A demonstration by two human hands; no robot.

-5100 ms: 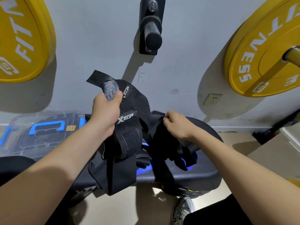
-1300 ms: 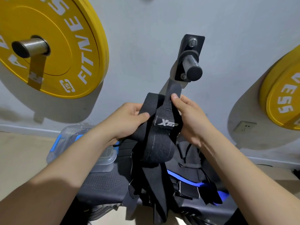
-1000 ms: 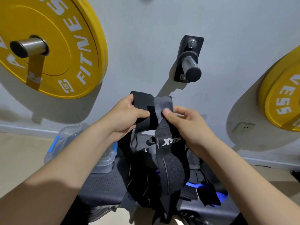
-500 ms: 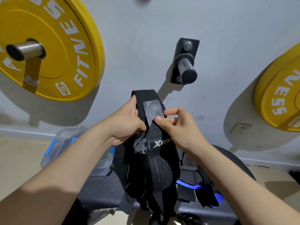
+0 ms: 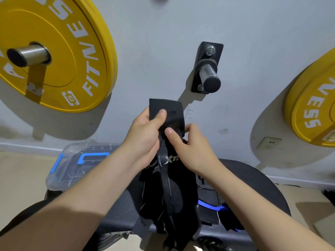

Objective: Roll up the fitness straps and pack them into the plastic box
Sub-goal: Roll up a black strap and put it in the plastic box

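Observation:
A black fitness strap (image 5: 170, 192) with a white logo hangs in front of me, its upper end standing up above my hands. My left hand (image 5: 145, 134) pinches that upper end between thumb and fingers. My right hand (image 5: 188, 145) pinches the strap just below, thumb on the front. The strap's loose tails dangle over a dark bench (image 5: 253, 187). More black and blue straps (image 5: 215, 209) lie in a heap on the bench behind it. A clear plastic box (image 5: 72, 171) with blue handle and clips sits at the left, lid on.
Yellow weight plates hang on the wall at the left (image 5: 59, 51) and the right (image 5: 313, 109). A bare black peg (image 5: 208, 73) sticks out of the wall above my hands. A wall socket (image 5: 270, 143) is at the right. Tan floor lies on both sides.
Both hands have shifted slightly lower on the strap, and its top end now stands flatter above my left thumb. The logo has dropped lower. My view has turned a little left since five seconds ago.

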